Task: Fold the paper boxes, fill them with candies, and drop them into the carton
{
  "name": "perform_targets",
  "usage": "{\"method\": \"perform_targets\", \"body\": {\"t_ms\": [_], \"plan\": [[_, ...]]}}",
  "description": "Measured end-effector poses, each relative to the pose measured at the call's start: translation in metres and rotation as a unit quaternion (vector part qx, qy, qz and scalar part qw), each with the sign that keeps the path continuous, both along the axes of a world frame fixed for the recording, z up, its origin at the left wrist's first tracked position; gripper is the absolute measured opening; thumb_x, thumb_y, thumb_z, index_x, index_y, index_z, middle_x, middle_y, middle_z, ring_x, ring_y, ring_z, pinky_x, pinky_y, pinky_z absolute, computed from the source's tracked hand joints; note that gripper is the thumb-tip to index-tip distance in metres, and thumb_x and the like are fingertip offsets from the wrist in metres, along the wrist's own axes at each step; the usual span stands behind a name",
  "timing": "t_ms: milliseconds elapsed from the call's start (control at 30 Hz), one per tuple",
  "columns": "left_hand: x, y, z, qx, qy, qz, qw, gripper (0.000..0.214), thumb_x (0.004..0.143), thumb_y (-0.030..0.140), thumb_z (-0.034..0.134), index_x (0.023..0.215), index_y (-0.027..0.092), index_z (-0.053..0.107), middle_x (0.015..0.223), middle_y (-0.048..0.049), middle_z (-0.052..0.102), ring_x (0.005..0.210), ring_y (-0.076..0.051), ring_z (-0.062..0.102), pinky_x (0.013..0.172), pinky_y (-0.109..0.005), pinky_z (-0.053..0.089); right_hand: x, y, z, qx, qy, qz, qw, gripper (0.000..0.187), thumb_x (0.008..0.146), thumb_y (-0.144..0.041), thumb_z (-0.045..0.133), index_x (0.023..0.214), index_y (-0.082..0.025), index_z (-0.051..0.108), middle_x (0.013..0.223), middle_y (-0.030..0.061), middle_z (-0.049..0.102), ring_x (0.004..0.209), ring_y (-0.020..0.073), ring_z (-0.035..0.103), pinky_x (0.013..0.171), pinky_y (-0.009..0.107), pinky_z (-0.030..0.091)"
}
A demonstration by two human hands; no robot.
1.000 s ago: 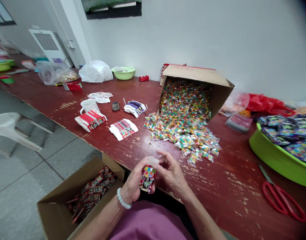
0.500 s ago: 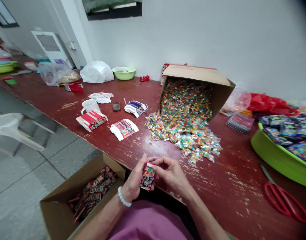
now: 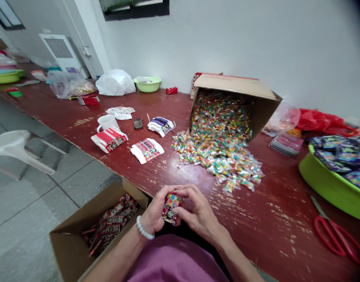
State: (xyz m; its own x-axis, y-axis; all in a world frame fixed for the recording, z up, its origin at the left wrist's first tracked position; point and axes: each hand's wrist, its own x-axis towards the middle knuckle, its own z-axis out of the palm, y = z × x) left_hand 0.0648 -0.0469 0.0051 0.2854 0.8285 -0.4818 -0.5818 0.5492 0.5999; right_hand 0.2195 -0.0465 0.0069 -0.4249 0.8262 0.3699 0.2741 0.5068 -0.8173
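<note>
Both hands meet at the table's near edge around a small colourful printed box (image 3: 171, 203). My left hand (image 3: 155, 213), with a white bead bracelet on the wrist, grips the box from the left. My right hand (image 3: 197, 211) curls over its top and right side, fingers closed on it. A tipped cardboard box (image 3: 235, 88) spills a heap of small clear candy packets (image 3: 218, 156) across the red table (image 3: 271, 219) just beyond my hands.
An open carton (image 3: 68, 250) of finished printed boxes sits low at the left. Flat stacks of unfolded boxes (image 3: 147, 149) and a white mug (image 3: 106, 122) lie further left. A green basin (image 3: 330, 184) of dark packs and red scissors (image 3: 335, 235) are on the right.
The white flap that stood up from the top of the box is now folded down. My right hand's fingers have closed over the box top, and both hands sit slightly lower.
</note>
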Motion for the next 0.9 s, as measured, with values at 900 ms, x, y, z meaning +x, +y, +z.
{"method": "perform_targets", "body": {"t_ms": [900], "plan": [[-0.129, 0.081, -0.018, 0.206, 0.849, 0.035, 0.486, 0.046, 0.092, 0.044, 0.046, 0.131, 0.02, 0.054, 0.13, -0.0147, 0.057, 0.118, -0.032, 0.05, 0.099, -0.046, 0.039, 0.005, 0.036, -0.092, 0.095, -0.134, -0.132, 0.978, 0.034, 0.087, -0.023, 0.058, 0.12, -0.021, 0.056, 0.115, 0.0107, 0.062, 0.105, 0.0266, 0.059, 0.091, 0.043, 0.05]]}}
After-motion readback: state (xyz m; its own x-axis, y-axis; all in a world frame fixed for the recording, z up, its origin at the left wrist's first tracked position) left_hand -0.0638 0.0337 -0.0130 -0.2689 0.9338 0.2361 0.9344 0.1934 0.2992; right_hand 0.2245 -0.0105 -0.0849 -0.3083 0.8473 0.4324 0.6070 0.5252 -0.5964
